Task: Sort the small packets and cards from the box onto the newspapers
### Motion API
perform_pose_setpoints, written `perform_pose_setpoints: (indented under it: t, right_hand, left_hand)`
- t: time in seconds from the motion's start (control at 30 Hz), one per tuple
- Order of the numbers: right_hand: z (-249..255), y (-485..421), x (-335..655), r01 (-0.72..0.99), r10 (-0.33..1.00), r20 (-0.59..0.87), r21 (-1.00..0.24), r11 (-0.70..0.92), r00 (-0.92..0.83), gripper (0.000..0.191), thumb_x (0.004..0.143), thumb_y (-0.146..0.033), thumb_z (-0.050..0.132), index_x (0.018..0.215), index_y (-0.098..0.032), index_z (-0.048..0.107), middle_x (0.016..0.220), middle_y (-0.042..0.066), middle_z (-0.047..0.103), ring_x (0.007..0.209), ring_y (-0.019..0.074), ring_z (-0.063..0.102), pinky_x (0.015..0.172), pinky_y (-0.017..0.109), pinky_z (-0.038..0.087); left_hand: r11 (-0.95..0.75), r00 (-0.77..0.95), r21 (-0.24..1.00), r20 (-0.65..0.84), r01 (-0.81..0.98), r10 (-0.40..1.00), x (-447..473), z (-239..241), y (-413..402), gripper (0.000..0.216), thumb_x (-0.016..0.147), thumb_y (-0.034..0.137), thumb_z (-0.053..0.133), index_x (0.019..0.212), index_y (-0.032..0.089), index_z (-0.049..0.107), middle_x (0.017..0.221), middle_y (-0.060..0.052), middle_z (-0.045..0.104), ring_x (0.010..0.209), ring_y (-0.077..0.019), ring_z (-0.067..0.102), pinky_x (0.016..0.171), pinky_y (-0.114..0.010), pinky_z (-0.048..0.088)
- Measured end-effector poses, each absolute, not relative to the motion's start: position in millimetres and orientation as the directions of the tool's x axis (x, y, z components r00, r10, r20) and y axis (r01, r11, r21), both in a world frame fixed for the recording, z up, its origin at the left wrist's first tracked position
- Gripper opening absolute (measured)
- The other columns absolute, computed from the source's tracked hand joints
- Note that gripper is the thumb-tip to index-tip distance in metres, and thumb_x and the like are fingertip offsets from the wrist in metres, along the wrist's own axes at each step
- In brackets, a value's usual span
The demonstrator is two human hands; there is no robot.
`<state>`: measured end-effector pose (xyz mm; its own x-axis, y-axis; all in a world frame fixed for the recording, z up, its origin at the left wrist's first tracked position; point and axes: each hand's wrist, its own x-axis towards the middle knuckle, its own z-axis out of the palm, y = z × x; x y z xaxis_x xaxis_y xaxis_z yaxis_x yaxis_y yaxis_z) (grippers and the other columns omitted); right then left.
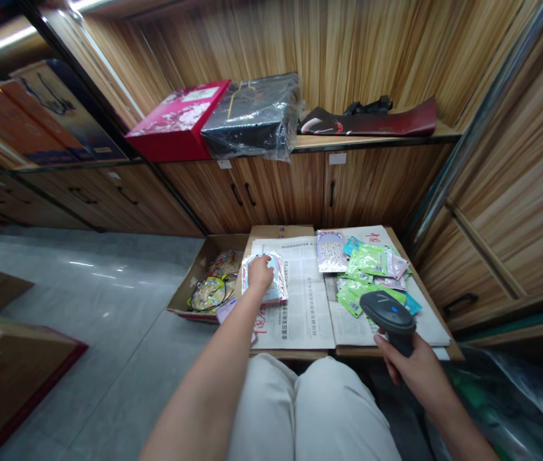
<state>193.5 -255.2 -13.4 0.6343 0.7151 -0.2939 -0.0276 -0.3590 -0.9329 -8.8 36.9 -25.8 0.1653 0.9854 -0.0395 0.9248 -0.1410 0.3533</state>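
My right hand (415,368) is closed round the handle of a dark grey barcode scanner (387,314), which has a small blue light on top. Beneath the scanner's head lies a loose pile of green, pink and blue packets (370,262). My left hand (260,272) rests with curled fingers on a stack of shiny plastic-wrapped packets (276,288); what the fingertips pinch, if anything, is hidden. A purple-edged sheet with rows of small pictures (332,253) lies beside the green pile.
Newspaper (305,320) covers the cardboard work surface in front of my knees. To its left stands an open carton (180,307) with small bagged items and a black cord. Behind are wooden cabinets (281,192) and a shelf with a pink box (180,121). Another carton (12,378) is at left.
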Motion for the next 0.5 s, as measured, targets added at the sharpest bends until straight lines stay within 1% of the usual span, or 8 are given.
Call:
perform_pose_setpoints:
  t: [0.03,0.1,0.17,0.23,0.3,0.4,0.5]
  right_hand:
    - [-12.3,-255.8,192.5,-0.025,0.719,-0.294,-0.933,-0.359,0.63,0.035,0.067,-0.048,0.071,0.082,-0.02,0.057,0.036,-0.008,0.05,0.029,0.0142,0.046,0.031,0.025,0.035]
    - [-11.9,-256.9,191.6,-0.021,0.73,-0.292,-0.934,-0.357,0.618,0.035,0.068,-0.049,0.07,0.084,-0.02,0.057,0.036,-0.008,0.05,0.029,0.014,0.045,0.032,0.025,0.035]
    - [-12.8,-257.4,191.3,-0.014,0.738,-0.292,-0.934,-0.358,0.609,0.035,0.069,-0.049,0.07,0.085,-0.02,0.057,0.036,-0.009,0.049,0.029,0.0141,0.044,0.032,0.025,0.035]
    - [-14.1,-257.3,191.1,-0.012,0.74,-0.293,-0.933,-0.359,0.606,0.035,0.069,-0.048,0.071,0.085,-0.02,0.057,0.036,-0.008,0.05,0.029,0.0142,0.044,0.032,0.026,0.035]
    - [-14.8,-257.1,190.7,-0.015,0.739,-0.294,-0.933,-0.359,0.607,0.035,0.068,-0.048,0.071,0.085,-0.02,0.058,0.036,-0.008,0.05,0.029,0.0142,0.044,0.032,0.026,0.035]
    - [-14.7,-256.8,190.1,-0.009,0.741,-0.296,-0.931,-0.365,0.603,0.035,0.068,-0.047,0.072,0.085,-0.02,0.059,0.036,-0.008,0.05,0.029,0.0144,0.045,0.032,0.026,0.035]
    - [-13.4,-256.9,189.9,0.007,0.743,-0.296,-0.927,-0.375,0.6,0.034,0.068,-0.047,0.071,0.084,-0.02,0.059,0.038,-0.008,0.051,0.029,0.0145,0.046,0.032,0.026,0.036]
  left_hand:
    - [-0.121,0.139,0.293,-0.04,0.948,0.99,-20.6,-24.0,34.1,0.031,0.08,0.017,0.061,0.11,0.021,0.066,0.117,-0.01,0.066,0.115,-0.0244,0.057,0.102,-0.031,0.038]
    - [-0.037,0.048,0.2,-0.053,0.979,0.997,-37.5,-22.1,27.6,0.034,0.079,0.029,0.066,0.112,0.02,0.065,0.12,-0.014,0.063,0.117,-0.0282,0.055,0.1,-0.034,0.04]
    - [0.082,-0.069,0.156,-0.091,0.984,0.993,-46.0,-22.0,21.8,0.052,0.072,0.043,0.074,0.115,0.017,0.061,0.123,-0.019,0.06,0.12,-0.0332,0.053,0.097,-0.038,0.042]
    - [0.19,-0.167,0.157,-0.148,0.969,0.975,-48.9,-23.0,18.3,0.072,0.06,0.05,0.082,0.118,0.015,0.056,0.127,-0.024,0.055,0.122,-0.0374,0.051,0.094,-0.041,0.044]
    - [0.271,-0.231,0.194,-0.207,0.943,0.951,-49.9,-24.3,16.9,0.085,0.049,0.05,0.088,0.119,0.014,0.053,0.131,-0.027,0.051,0.124,-0.0407,0.05,0.092,-0.044,0.045]
    - [0.355,-0.291,0.256,-0.256,0.899,0.922,-51.8,-25.2,16.4,0.09,0.04,0.048,0.092,0.116,0.017,0.053,0.133,-0.027,0.05,0.121,-0.0423,0.053,0.089,-0.047,0.047]
    - [0.38,-0.317,0.264,-0.252,0.886,0.914,-53.6,-23.9,16.1,0.085,0.042,0.045,0.092,0.113,0.019,0.054,0.131,-0.025,0.052,0.116,-0.0413,0.056,0.089,-0.047,0.048]
